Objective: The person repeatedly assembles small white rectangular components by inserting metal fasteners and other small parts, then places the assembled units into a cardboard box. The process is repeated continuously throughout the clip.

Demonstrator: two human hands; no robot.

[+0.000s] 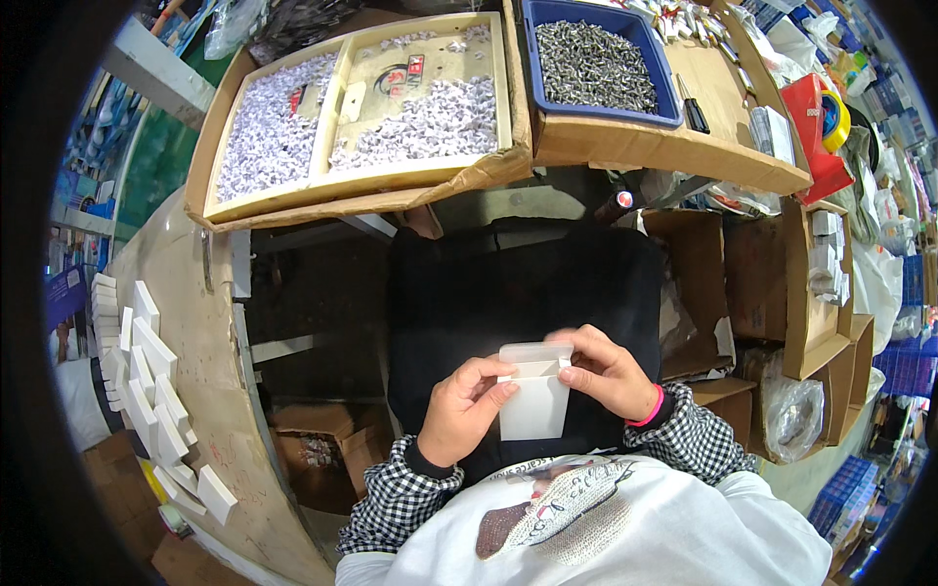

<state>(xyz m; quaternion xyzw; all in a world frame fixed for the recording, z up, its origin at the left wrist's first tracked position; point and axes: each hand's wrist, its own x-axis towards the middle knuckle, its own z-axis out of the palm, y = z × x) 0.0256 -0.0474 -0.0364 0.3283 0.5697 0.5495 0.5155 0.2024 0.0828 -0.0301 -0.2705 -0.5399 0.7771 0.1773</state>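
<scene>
A small white box stands upright over my lap, its top flap lifted and its mouth facing up. My left hand pinches the box's left upper edge between thumb and fingers. On the opposite side, my right hand grips the right upper corner, with its fingers up by the raised flap. What lies inside the box, if anything, I cannot make out. White boxes like it lie in a loose pile on the wooden table at my left.
Ahead stands a wooden tray of small white pieces. Beside it, a blue bin holds many small metal parts. A screwdriver and yellow tape lie further right. Cardboard boxes stand at my right, and another carton sits below the left table.
</scene>
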